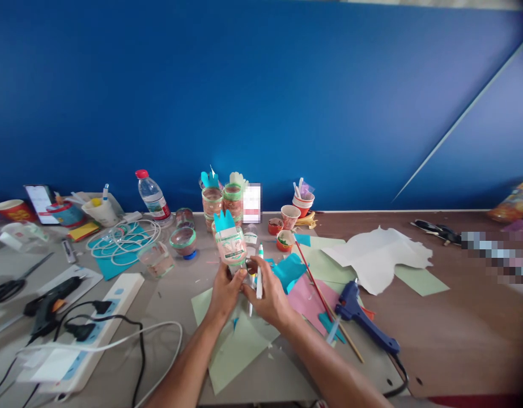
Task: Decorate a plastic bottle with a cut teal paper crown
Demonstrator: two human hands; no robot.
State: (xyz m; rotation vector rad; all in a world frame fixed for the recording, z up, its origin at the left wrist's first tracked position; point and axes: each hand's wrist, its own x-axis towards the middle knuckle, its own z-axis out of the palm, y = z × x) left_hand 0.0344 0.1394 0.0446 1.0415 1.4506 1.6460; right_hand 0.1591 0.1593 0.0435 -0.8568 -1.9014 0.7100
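Note:
My left hand [225,292] is closed around the lower end of a decorated clear plastic bottle piece [232,247]. It has green edging, a drawn-on label and a blue paper crown [224,221] on top. My right hand [272,292] is closed too, holding a white marker pen [259,275] with a green end upright. Its fingertips meet the bottom of the bottle piece, beside my left fingers. Behind them stand similar bottle pieces with a blue crown [209,180] and a pale green paper top [238,179]. Light green paper [239,351] lies beneath my hands.
On the right are a blue glue gun [365,320], a red-tipped stick [314,275], pink paper [314,306] and white paper [367,255]. A power strip [95,340], a black glue gun [49,309], scissors [15,286] and a water bottle [153,198] stand or lie leftward.

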